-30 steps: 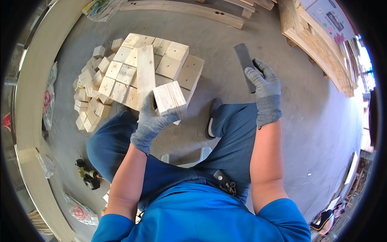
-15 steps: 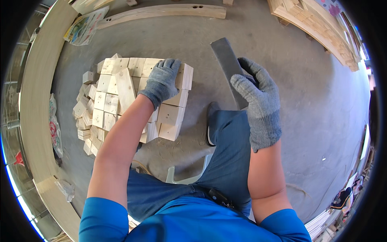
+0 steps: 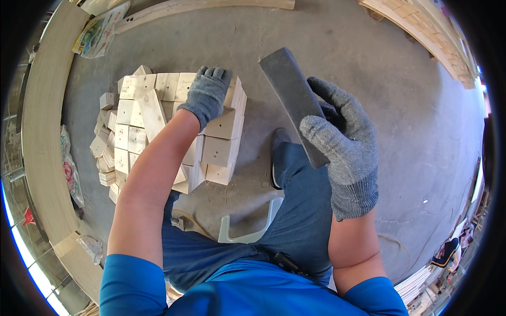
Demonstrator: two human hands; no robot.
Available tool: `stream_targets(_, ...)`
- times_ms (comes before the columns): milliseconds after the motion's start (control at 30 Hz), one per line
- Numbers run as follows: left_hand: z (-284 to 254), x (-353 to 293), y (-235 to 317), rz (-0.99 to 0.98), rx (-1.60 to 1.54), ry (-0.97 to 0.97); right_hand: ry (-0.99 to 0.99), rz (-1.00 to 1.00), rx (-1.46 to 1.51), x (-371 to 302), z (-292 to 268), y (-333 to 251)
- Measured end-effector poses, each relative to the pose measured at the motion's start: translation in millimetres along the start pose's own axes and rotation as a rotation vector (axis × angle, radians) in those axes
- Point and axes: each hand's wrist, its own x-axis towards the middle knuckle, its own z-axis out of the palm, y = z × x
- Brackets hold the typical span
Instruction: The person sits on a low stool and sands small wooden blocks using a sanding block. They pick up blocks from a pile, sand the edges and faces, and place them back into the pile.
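Observation:
My left hand, in a grey knit glove, lies palm down across a stack of pale wooden blocks, its fingers reaching the far edge. A loose wood piece slants over the stack beside that wrist. In my gloved right hand is a long, flat dark grey sanding block, pinched between thumb and fingers. It is held tilted, right of the stack and apart from it. The part of the sanding block inside the fingers is hidden.
Smaller wood offcuts pile up left of the stack. A pale stool shows between my legs. A long board runs along the left, a curved beam lies at the far side, and a wooden stack stands far right.
My left hand has shifted slightly up on the stack. My right hand has moved a little right and nearer, still holding the sanding block, which appears larger and shows more of its flat face.

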Motion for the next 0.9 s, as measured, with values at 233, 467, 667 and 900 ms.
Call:
stream_targets(233,11.7,-2.3,-6.3,0.025,0.000,0.057,-0.018,-0.024,-0.010,-0.5,-3.9,3.9)
stream_targets(467,5.2,-3.9,-1.1,0.003,0.021,0.036,-0.016,-0.027,-0.029,-1.1,-3.1,0.1)
stream_targets(667,4.1,-3.1,1.0,-0.021,0.003,-0.008,-0.030,-0.047,-0.039,-1.5,-2.6,-0.9)
stream_targets(900,-20.5,-42.7,4.5,-0.093,-0.256,0.119,-0.029,-0.061,-0.106,-1.1,0.2,-3.4)
